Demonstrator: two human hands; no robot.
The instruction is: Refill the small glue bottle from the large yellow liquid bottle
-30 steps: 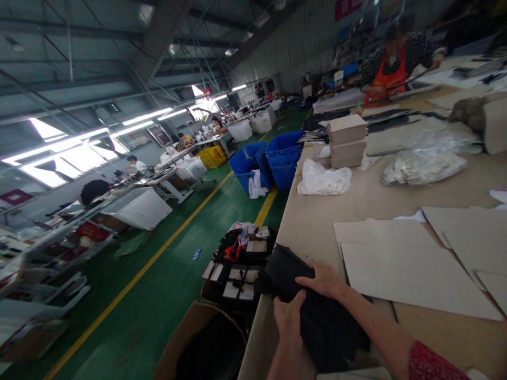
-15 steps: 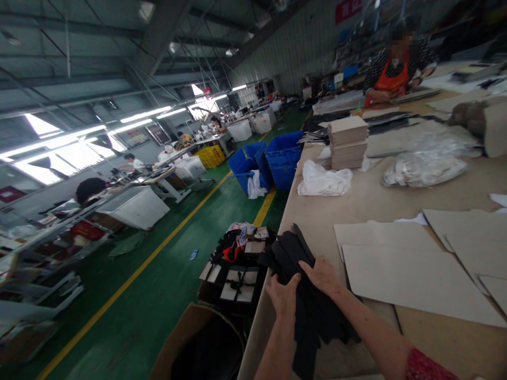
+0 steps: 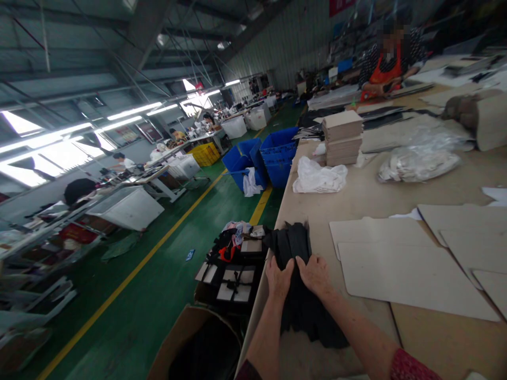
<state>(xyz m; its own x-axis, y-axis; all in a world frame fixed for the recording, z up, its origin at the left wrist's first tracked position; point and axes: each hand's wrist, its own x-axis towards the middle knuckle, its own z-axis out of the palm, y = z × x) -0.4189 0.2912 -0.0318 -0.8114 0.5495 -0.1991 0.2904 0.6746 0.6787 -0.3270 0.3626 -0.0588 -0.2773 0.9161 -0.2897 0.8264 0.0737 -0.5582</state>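
A bundle of black fabric strips (image 3: 295, 301) lies along the left edge of the work table. My left hand (image 3: 279, 275) grips its left side, thumb on top and fingers down around the edge. On the opposite side my right hand (image 3: 313, 274) clasps the same bundle, its thumb close to the left one. The strips fan out toward me below the hands and bunch together above them. Large beige sheets (image 3: 412, 274) lie just right of my right hand.
Left of the table stand an open cardboard box (image 3: 178, 338) and boxes of tied packs (image 3: 235, 282). Blue bins (image 3: 243, 163) stand farther up the aisle. A stack of beige boards (image 3: 343, 138) and plastic bags (image 3: 320, 175) are on the table. Across it, a person in an orange apron (image 3: 386, 74) works.
My hands have drawn closer together around the black strips. The bundle looks narrower and more even, and its lower ends have pulled up from the frame's bottom. The view has shifted slightly.
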